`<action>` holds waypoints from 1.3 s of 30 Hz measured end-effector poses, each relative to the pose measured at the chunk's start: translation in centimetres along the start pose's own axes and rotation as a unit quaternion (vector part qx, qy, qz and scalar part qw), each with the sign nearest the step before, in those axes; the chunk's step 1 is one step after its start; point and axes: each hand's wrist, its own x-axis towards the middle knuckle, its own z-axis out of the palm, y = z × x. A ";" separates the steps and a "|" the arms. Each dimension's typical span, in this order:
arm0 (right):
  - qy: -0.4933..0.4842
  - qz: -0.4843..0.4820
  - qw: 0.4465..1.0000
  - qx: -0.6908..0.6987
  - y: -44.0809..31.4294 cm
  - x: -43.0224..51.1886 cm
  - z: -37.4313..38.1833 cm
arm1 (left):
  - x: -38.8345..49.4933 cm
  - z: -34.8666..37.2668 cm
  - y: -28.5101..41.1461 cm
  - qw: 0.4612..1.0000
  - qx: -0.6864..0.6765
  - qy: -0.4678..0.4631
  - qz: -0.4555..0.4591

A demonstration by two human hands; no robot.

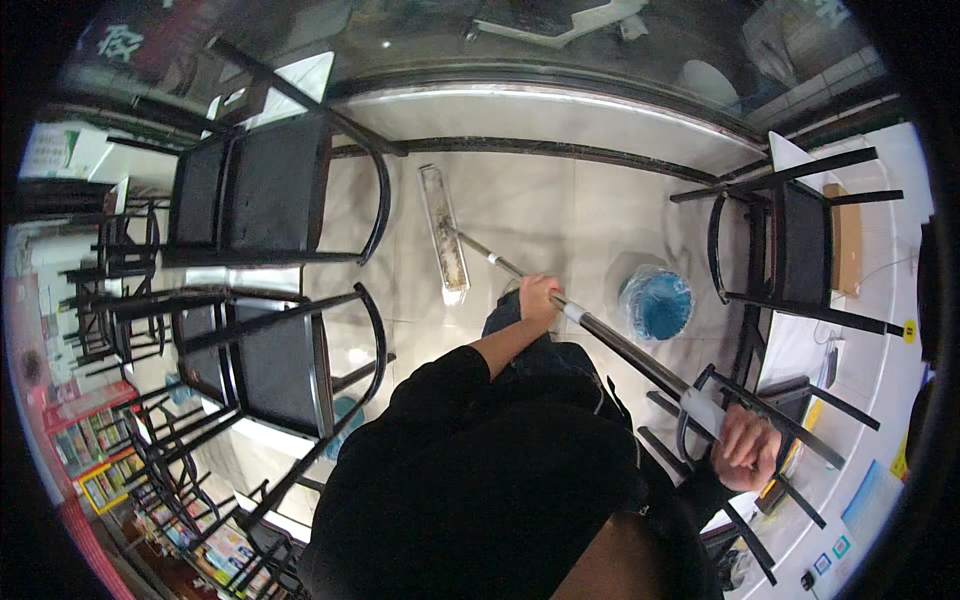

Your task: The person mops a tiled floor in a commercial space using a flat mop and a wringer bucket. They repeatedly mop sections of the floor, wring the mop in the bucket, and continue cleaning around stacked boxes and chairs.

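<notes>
A flat mop with a metal pole (637, 347) runs slantwise across the view, from lower right up to its long, narrow head (442, 229). The head lies on the pale tiled floor (525, 191), and its upper face looks stained. My left hand (538, 298) is closed around the lower part of the pole, just below a white collar. Near the upper end, my right hand (746, 450) grips the pole by a thicker white sleeve (701, 409). The fingers of that hand are slightly blurred.
A blue bin (656, 304) with a clear plastic liner stands on the floor right of the pole. Black chairs rest upturned on tables at left (274, 184) and right (802, 244). Beyond the mop head, a dark bar (525, 146) runs low along the glass front.
</notes>
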 end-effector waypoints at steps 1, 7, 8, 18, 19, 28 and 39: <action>0.036 -0.013 0.999 -0.026 -0.5 -0.3 -0.4 | 1.1 0.5 0.6 0.999 -0.005 -0.033 0.007; 0.254 -0.025 0.963 -0.084 -5.8 1.9 2.7 | 6.5 3.5 5.2 0.946 -0.049 -0.297 0.119; 0.278 -0.028 0.953 -0.116 -6.6 2.6 3.7 | 7.0 3.8 6.2 0.930 -0.061 -0.337 0.134; 0.450 -0.170 0.862 -0.163 -8.7 13.3 8.0 | 20.5 5.0 12.3 0.803 -0.190 -0.522 0.215; 0.441 -0.169 0.865 -0.169 -8.2 13.5 7.4 | 21.9 5.4 11.9 0.808 -0.214 -0.513 0.198; -0.156 -0.138 0.935 -0.288 -0.5 16.2 3.0 | 20.5 9.2 6.0 0.970 -0.203 0.121 0.060; -0.104 -0.134 0.947 -0.273 -10.1 19.7 -7.2 | 8.3 8.8 13.2 0.992 -0.096 0.046 -0.071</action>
